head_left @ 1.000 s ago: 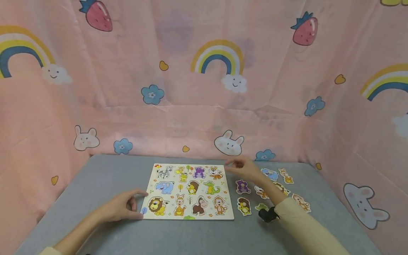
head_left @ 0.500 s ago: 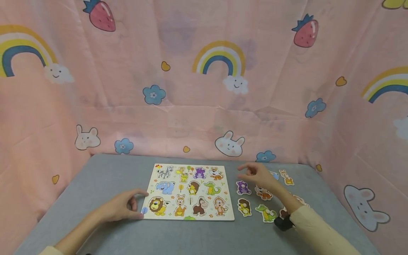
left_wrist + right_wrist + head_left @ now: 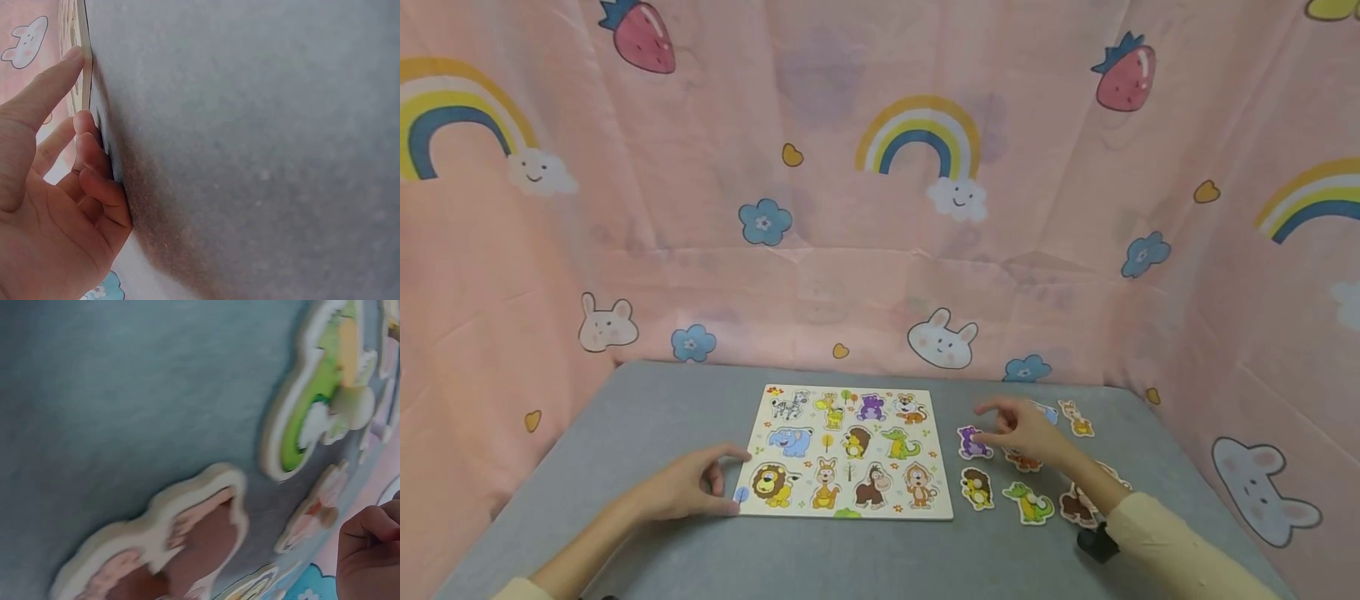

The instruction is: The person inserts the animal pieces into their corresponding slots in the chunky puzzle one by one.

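My left hand point(image 3: 688, 485) lies at the left edge of a pale animal puzzle board point(image 3: 850, 457). Its thumb and index finger touch the edge, the other fingers loosely bent. My right hand point(image 3: 1018, 429) hovers by a purple animal puzzle piece point(image 3: 972, 444), thumb and index finger apart, nothing visibly held. It partly covers a tiger piece point(image 3: 1024, 461) and a blue elephant piece point(image 3: 1049, 412). Nearer me lie a hedgehog piece point(image 3: 977, 488), a crocodile piece point(image 3: 1027, 503) and a brown animal piece point(image 3: 1077, 507). The right wrist view shows a knob on the crocodile piece point(image 3: 306, 419).
A kangaroo piece point(image 3: 1077, 419) lies beyond my right forearm. Another piece is mostly hidden under that forearm. The grey table point(image 3: 820, 558) meets a pink patterned cloth point(image 3: 820, 283) at the back and sides. A black object point(image 3: 1097, 542) sits at my right wrist.
My right hand has moved right and towards me, from the board's far right corner to the purple piece. The crocodile and brown pieces have come into view. The left hand stays put.
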`<state>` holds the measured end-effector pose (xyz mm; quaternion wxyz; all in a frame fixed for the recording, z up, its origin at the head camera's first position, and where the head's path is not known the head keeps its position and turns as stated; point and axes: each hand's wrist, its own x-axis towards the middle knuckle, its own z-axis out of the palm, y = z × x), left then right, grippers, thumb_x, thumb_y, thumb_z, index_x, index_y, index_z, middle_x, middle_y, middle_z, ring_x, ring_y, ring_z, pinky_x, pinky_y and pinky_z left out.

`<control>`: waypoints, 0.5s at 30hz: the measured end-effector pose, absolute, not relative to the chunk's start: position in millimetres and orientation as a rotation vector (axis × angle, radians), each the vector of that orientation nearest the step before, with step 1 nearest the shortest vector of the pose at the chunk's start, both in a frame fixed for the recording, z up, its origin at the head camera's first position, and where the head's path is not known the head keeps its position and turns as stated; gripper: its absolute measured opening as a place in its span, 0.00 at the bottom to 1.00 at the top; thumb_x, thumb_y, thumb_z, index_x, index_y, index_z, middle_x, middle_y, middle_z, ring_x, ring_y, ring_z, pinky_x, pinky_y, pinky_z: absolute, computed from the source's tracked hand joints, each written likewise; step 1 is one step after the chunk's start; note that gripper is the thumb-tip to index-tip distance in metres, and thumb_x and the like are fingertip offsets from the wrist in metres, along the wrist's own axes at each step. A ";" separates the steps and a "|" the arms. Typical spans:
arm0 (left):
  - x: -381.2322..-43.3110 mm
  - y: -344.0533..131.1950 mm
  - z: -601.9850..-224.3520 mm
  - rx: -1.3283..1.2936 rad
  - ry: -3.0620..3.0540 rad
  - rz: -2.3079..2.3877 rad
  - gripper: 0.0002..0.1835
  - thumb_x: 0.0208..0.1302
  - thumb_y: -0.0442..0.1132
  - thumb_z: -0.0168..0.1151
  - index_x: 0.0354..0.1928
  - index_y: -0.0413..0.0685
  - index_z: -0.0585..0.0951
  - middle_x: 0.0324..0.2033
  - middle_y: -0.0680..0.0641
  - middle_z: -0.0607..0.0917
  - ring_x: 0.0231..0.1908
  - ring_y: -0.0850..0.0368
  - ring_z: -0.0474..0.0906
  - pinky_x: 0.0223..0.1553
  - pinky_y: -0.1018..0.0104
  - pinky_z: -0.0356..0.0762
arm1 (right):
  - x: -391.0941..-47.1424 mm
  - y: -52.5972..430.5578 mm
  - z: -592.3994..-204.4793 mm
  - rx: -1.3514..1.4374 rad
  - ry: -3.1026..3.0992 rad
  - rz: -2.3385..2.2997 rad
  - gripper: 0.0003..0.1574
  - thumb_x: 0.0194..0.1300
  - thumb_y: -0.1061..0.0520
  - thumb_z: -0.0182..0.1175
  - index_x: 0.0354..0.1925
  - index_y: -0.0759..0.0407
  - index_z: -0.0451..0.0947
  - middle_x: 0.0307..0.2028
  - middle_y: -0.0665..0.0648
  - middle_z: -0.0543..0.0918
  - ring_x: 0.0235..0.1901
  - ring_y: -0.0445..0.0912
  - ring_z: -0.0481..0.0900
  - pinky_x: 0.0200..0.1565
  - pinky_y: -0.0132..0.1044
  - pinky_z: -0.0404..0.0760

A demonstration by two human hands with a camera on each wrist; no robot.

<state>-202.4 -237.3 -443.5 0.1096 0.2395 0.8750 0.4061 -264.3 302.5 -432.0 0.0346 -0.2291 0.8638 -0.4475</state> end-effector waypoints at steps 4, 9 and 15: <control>-203.0 -237.9 -444.3 0.700 2.576 1.187 0.36 0.51 0.40 0.81 0.62 0.41 0.76 0.26 0.51 0.76 0.26 0.59 0.70 0.29 0.67 0.68 | -261.7 307.2 -435.4 -0.624 2.643 -1.345 0.31 0.62 0.56 0.74 0.58 0.69 0.76 0.19 0.49 0.65 0.12 0.38 0.61 0.15 0.33 0.63; -203.4 -238.0 -444.5 0.701 2.573 1.191 0.37 0.52 0.40 0.81 0.63 0.41 0.76 0.26 0.51 0.77 0.27 0.59 0.70 0.29 0.67 0.68 | -259.7 312.2 -440.0 -0.649 2.662 -1.348 0.33 0.61 0.57 0.75 0.58 0.71 0.75 0.18 0.49 0.65 0.12 0.38 0.62 0.15 0.33 0.64; -202.6 -237.7 -442.9 0.689 2.576 1.184 0.36 0.52 0.40 0.81 0.63 0.41 0.76 0.27 0.51 0.77 0.27 0.59 0.71 0.29 0.67 0.68 | -257.6 312.0 -442.1 -0.594 2.737 -1.261 0.34 0.57 0.53 0.78 0.57 0.67 0.78 0.20 0.51 0.67 0.14 0.39 0.64 0.17 0.33 0.66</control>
